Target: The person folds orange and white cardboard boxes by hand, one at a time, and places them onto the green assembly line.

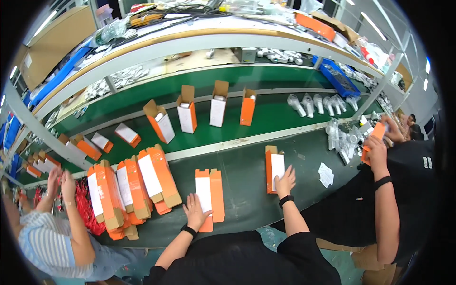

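Note:
My left hand (195, 214) lies with fingers spread on the lower part of a flat, unfolded orange-and-white carton (217, 194) on the dark bench. To the right stands a folded-up orange-and-white box (277, 166), its brown flap raised at the far end and something pale just inside the opening. Against that box's near right side rests my right hand (286, 182), fingers apart and not wrapped round it. Left of my left hand, several flat cartons (154, 175) are piled in overlapping stacks.
Open-topped filled boxes (186, 114) stand on the green conveyor (204, 137) beyond the bench. Clear-wrapped parts (339, 137) and a white paper sheet (326, 175) lie to the right. One co-worker's hands (377, 147) hold an orange carton; another co-worker (52, 237) sits at left.

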### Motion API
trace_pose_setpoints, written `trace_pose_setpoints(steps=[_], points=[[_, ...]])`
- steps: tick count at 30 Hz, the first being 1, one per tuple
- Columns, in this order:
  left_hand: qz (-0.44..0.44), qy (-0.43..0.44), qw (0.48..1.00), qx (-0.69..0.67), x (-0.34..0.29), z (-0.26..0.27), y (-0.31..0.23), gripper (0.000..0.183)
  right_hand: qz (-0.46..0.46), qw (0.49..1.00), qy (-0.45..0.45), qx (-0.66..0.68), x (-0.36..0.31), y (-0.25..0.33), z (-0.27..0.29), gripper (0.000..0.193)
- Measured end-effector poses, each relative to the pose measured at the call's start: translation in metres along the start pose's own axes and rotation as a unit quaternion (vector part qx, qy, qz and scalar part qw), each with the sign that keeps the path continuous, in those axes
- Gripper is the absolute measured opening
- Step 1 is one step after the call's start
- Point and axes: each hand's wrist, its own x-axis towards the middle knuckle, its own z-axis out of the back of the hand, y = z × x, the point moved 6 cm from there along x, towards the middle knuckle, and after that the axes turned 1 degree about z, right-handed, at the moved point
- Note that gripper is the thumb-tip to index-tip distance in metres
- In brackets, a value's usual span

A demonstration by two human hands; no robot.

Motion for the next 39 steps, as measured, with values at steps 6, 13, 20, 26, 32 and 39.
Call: trace_pose_setpoints(steps=[6,13,20,26,32,39], points=[[-0.031,-0.092,0.993,-0.062,-0.009,0.012,-0.032,0.096,0.103,0.912,0.289,0.273,-0.083,0.12,-0.073,0.058],[0.009,-0.073,0.992,-0.102,-0.007,0.007,-0.021,0.094,0.026,0.85,0.404,0.336,-0.144,0.159,-0.123,0.048],[-0.019,-0.129,0.961,-0.244,-0.005,-0.007,-0.021,0.087,0.059,0.945,0.134,0.293,-0.111,0.137,-0.096,0.027],[-0.016,-0.09,0.962,-0.258,0.003,0.023,-0.023,0.13,0.059,0.753,0.505,0.417,-0.156,0.169,-0.044,0.022],[-0.204,0.007,0.961,-0.187,-0.039,0.083,-0.09,0.145,0.13,0.545,0.68,0.473,-0.162,0.129,0.024,0.029],[-0.297,-0.011,0.948,-0.117,-0.081,0.093,-0.112,0.124,0.015,0.651,0.627,0.426,-0.132,0.107,0.05,0.025]])
